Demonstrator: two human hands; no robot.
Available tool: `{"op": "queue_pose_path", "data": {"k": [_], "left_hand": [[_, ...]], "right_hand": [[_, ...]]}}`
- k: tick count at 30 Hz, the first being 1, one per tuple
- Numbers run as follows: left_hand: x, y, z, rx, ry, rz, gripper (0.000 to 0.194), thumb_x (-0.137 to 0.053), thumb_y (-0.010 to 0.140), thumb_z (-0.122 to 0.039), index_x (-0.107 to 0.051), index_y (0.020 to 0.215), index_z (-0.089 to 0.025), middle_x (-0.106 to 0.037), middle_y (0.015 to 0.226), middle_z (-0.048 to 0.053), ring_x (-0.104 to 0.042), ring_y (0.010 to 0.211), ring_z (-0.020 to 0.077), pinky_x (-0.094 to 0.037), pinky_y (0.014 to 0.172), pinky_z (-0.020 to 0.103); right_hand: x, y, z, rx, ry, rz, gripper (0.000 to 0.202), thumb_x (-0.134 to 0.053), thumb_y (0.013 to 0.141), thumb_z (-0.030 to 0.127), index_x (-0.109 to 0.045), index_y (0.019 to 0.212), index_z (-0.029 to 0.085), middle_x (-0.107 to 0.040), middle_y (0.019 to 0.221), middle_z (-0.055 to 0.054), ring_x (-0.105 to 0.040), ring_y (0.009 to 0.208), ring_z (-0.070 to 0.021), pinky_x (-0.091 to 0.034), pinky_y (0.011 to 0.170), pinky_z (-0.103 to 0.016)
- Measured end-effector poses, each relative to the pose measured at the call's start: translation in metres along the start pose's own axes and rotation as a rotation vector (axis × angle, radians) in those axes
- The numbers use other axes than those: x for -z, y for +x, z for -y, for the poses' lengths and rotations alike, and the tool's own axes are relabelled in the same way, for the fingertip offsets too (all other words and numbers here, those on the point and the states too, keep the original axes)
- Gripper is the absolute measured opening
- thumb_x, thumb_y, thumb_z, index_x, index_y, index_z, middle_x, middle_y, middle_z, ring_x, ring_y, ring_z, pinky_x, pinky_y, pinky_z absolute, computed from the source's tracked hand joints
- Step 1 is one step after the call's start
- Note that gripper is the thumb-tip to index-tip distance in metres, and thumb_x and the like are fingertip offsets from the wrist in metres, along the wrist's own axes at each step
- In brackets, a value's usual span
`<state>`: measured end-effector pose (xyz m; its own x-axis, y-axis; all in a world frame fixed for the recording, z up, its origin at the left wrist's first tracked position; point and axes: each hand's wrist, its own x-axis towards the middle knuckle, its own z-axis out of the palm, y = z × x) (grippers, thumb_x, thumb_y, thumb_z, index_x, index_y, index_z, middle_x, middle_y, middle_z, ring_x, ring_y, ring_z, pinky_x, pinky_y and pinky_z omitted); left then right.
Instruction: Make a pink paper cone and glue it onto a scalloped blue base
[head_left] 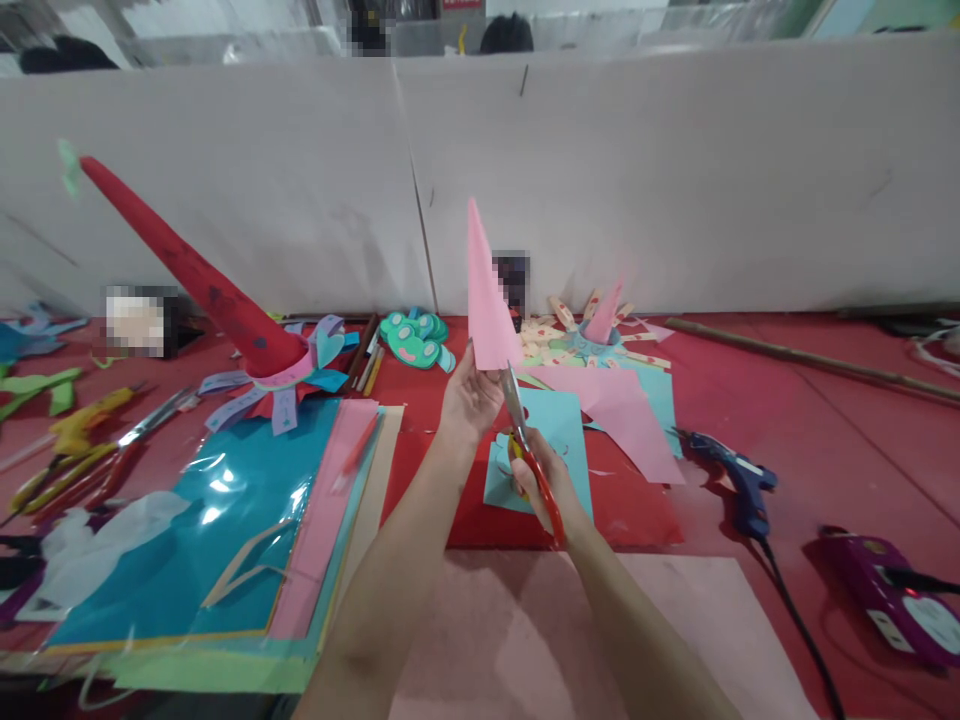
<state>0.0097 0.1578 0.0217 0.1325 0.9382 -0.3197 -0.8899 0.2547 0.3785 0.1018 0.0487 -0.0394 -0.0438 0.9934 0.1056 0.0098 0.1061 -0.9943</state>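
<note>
A pink paper cone [489, 300] stands point up in my left hand [471, 398], whose fingers hold it near its bottom edge. My right hand [553, 478] is closed round the red and yellow handles of a pair of scissors [541, 482]. The scissor blades point up and reach the lower right edge of the cone. Beneath my hands lie light blue paper [562, 425] and a red sheet [637, 515]. A cut piece of pink paper [630, 410] rests just right of the scissors.
At the left stand a tall red cone [202, 265], blue sheets [202, 540], a yellow glue gun [94, 420] and more scissors [120, 455]. A blue glue gun [731, 475], a purple device [889, 590] and a stick [810, 355] lie right. A white partition [300, 180] stands behind.
</note>
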Motion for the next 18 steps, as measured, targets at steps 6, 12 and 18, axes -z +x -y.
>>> {"op": "queue_pose_path", "data": {"k": [6,12,18], "left_hand": [[0.0016,0.0038,-0.006,-0.03,-0.054,0.028,0.033,-0.035,0.099,-0.017,-0.064,0.114,-0.018,-0.073,0.066,0.0,-0.067,0.053,0.0087,-0.053,0.064,0.018],[0.0032,0.0048,-0.0034,0.007,-0.082,0.01,0.03,-0.039,0.099,-0.019,-0.066,0.111,-0.016,-0.072,0.064,0.0,-0.066,0.05,0.0072,-0.052,0.061,0.015],[0.004,0.0034,0.0008,0.067,-0.112,0.01,0.034,-0.035,0.099,-0.014,-0.064,0.115,-0.015,-0.072,0.064,0.0,-0.066,0.051,0.0084,-0.052,0.06,0.016]], "right_hand": [[-0.001,-0.0014,-0.003,0.055,0.0,-0.012,0.037,-0.051,0.086,0.057,-0.05,0.1,0.023,-0.037,0.06,0.006,-0.033,0.053,-0.0111,-0.028,0.05,-0.026],[-0.0019,-0.0008,-0.0016,0.06,0.013,-0.017,0.035,-0.049,0.087,0.057,-0.049,0.096,0.023,-0.037,0.059,0.006,-0.033,0.053,-0.0117,-0.028,0.051,-0.027],[-0.0018,-0.0004,0.0,0.075,0.005,-0.025,0.036,-0.048,0.088,0.059,-0.048,0.091,0.023,-0.038,0.059,0.007,-0.034,0.052,-0.0113,-0.029,0.052,-0.027]]}}
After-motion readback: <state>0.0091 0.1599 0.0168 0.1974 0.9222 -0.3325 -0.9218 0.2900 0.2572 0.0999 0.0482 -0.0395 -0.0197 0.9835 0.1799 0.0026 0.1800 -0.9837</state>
